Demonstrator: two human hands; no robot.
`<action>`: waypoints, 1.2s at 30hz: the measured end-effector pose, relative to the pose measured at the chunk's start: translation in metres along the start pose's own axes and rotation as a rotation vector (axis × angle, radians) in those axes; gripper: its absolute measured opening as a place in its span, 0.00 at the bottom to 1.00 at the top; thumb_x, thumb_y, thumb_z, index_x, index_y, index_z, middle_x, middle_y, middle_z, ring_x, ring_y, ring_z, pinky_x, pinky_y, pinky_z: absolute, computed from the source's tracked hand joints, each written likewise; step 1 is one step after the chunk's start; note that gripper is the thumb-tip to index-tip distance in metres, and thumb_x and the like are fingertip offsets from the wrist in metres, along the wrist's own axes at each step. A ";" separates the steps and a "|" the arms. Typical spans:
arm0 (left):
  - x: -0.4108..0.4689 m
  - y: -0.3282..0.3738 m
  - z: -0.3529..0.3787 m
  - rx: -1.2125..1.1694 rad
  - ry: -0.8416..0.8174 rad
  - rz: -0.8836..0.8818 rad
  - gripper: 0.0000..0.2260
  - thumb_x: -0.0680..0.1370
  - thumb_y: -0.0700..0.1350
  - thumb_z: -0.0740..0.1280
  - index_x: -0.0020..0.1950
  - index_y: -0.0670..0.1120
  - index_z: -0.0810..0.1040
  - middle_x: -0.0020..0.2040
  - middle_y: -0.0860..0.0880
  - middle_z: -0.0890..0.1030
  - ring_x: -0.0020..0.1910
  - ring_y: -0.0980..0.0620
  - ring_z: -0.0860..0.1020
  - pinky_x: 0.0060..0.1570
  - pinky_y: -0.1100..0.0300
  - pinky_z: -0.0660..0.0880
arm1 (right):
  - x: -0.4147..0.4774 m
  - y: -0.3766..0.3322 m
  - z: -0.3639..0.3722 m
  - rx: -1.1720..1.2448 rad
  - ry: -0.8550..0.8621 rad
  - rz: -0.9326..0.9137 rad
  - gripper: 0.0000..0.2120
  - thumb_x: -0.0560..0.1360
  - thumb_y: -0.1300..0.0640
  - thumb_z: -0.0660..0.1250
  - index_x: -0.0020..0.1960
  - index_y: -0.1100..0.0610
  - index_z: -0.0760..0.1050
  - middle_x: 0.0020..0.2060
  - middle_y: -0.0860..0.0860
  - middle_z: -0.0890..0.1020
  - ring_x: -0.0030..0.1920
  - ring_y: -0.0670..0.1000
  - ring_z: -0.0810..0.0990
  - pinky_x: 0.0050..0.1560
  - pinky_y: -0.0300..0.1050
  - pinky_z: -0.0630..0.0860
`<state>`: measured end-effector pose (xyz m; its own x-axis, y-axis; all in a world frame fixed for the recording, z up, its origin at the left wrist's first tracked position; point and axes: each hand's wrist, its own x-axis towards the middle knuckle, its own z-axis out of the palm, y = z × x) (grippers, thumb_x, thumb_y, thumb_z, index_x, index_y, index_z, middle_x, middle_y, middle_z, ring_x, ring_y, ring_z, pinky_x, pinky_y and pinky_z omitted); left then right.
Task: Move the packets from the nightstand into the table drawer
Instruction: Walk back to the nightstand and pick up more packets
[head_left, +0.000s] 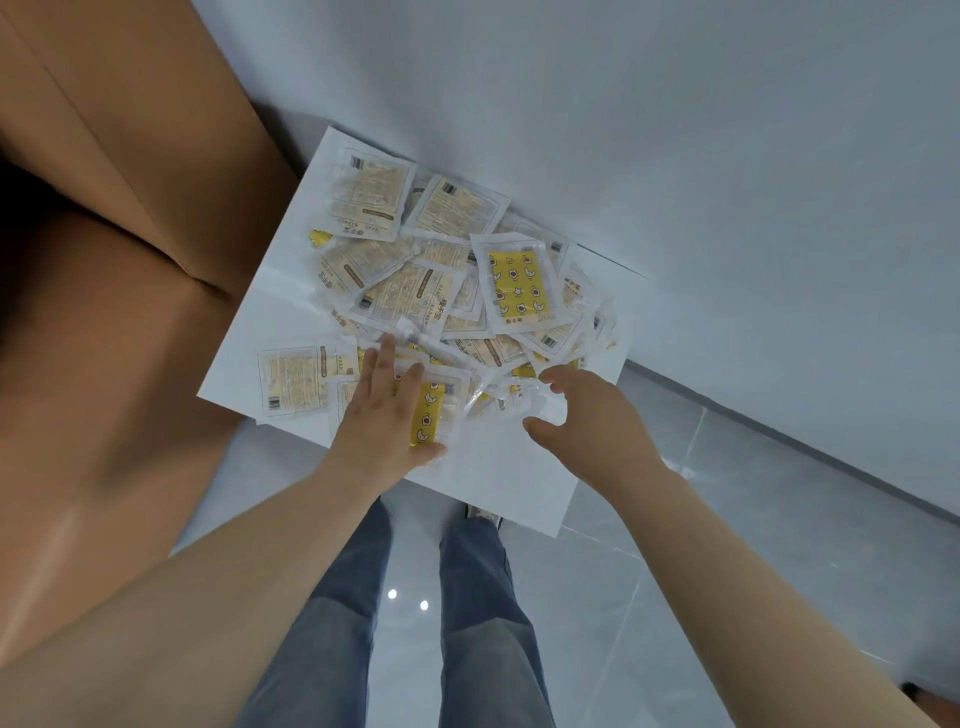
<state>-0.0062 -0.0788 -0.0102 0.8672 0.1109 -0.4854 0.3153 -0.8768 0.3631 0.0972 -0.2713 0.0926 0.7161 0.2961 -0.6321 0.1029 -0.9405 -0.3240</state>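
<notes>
A heap of several clear plastic packets (447, 270) with yellow and cream prints covers the white nightstand top (509, 478). My left hand (387, 410) lies flat on the packets at the near left of the heap, fingers straight and spread, over a yellow packet (428, 415). My right hand (587, 415) hovers at the heap's near right edge with fingers curled loosely, its fingertips touching crinkled packets (498, 395). No drawer is in view.
A brown bed or headboard (119, 260) stands close on the left of the nightstand. A pale wall (675, 130) runs behind it. Grey glossy floor tiles (701, 519) lie to the right and below, where my legs in jeans (467, 623) stand.
</notes>
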 end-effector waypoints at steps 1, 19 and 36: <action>0.000 0.000 0.001 -0.001 0.019 -0.011 0.44 0.67 0.56 0.76 0.75 0.44 0.58 0.78 0.39 0.43 0.77 0.37 0.44 0.72 0.43 0.54 | 0.000 0.000 0.001 0.000 -0.001 0.001 0.25 0.75 0.49 0.67 0.70 0.51 0.67 0.65 0.48 0.74 0.63 0.49 0.73 0.60 0.43 0.69; 0.023 -0.030 -0.016 0.278 0.198 0.025 0.48 0.47 0.51 0.84 0.62 0.41 0.68 0.50 0.41 0.74 0.50 0.39 0.72 0.61 0.36 0.65 | 0.008 -0.015 0.016 -0.024 -0.040 -0.006 0.24 0.75 0.49 0.67 0.70 0.51 0.67 0.61 0.49 0.76 0.60 0.50 0.75 0.57 0.43 0.71; 0.035 -0.047 -0.040 0.010 0.227 0.113 0.36 0.57 0.38 0.82 0.56 0.46 0.63 0.47 0.40 0.74 0.44 0.40 0.73 0.40 0.47 0.74 | 0.007 -0.034 0.024 -0.003 -0.039 0.003 0.24 0.75 0.50 0.67 0.69 0.50 0.68 0.63 0.47 0.75 0.62 0.50 0.74 0.59 0.42 0.70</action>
<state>0.0250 -0.0152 -0.0129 0.9615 0.1134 -0.2503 0.2087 -0.8940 0.3965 0.0826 -0.2335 0.0823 0.6891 0.2993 -0.6600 0.1024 -0.9418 -0.3202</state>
